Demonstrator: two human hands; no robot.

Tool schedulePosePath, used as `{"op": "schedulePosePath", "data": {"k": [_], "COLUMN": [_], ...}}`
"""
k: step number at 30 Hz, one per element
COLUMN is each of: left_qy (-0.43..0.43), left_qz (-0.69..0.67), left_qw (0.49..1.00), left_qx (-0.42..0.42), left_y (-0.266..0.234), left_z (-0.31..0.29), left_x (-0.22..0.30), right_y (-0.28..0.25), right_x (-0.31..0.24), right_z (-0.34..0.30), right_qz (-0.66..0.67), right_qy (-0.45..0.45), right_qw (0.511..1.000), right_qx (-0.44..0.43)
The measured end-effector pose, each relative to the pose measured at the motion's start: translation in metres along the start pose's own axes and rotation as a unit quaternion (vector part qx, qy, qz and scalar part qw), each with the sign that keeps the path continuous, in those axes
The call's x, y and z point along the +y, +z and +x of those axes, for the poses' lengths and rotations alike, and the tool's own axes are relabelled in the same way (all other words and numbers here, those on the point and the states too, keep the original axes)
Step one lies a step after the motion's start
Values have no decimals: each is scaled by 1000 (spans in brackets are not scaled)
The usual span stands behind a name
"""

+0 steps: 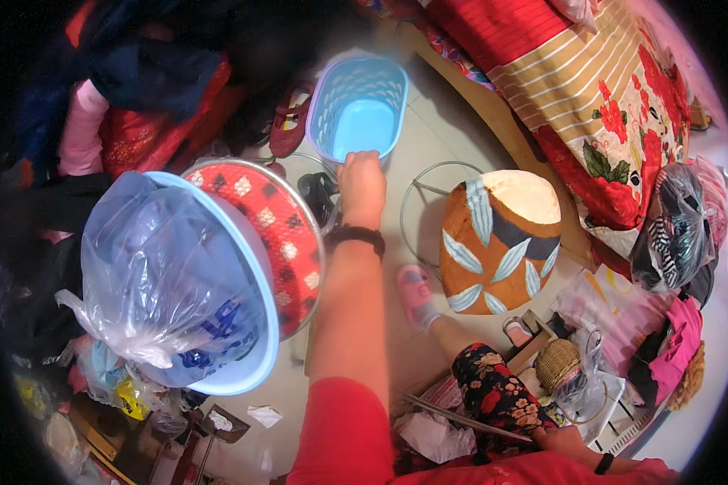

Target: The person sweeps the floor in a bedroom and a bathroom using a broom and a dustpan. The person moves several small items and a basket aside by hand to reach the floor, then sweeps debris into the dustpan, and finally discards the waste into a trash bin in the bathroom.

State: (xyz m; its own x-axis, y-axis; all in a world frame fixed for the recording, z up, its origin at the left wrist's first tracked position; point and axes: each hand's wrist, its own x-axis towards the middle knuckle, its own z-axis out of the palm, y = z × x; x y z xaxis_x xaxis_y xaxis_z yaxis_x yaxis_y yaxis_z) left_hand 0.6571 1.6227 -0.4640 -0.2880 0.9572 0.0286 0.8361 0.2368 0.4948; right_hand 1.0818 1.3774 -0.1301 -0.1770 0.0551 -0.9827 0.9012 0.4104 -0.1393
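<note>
A light blue plastic basket [370, 121] with perforated walls and a lilac rim stands on the tiled floor ahead. My left hand [362, 190] reaches forward, its fingers closed over the basket's near rim. The inside of the basket is bare. At the lower right my right hand [560, 443] is low by my knee, at the near end of a long thin grey rod [469, 420]. The rod slants across my flowered trouser leg, and the fingers appear closed around it, though they show only in part.
Left of my arm, a blue tub [268, 323] under clear plastic stands by a red checked round stool [299, 259]. A leaf-patterned stool [501, 259] is to the right. Dark red shoes [289, 125] lie beside the basket. A flowered bedspread [598, 105] hangs at the far right.
</note>
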Motion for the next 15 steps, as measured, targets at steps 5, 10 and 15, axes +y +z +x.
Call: {"op": "schedulePosePath", "data": {"k": [5, 10, 15], "left_qy": [6, 40, -112], "left_qz": [6, -58, -215], "left_qw": [999, 996, 964], "left_qx": [-42, -57, -104], "left_y": [16, 1, -49], "left_z": [-26, -96, -197], "left_x": [3, 26, 52], "right_y": [0, -22, -32], "right_x": [0, -3, -5], "right_z": [1, 7, 27], "right_qz": [-34, 27, 13], "right_qy": [-20, -102, -133], "right_qw": [999, 993, 989], "right_qx": [-7, 59, -69]}}
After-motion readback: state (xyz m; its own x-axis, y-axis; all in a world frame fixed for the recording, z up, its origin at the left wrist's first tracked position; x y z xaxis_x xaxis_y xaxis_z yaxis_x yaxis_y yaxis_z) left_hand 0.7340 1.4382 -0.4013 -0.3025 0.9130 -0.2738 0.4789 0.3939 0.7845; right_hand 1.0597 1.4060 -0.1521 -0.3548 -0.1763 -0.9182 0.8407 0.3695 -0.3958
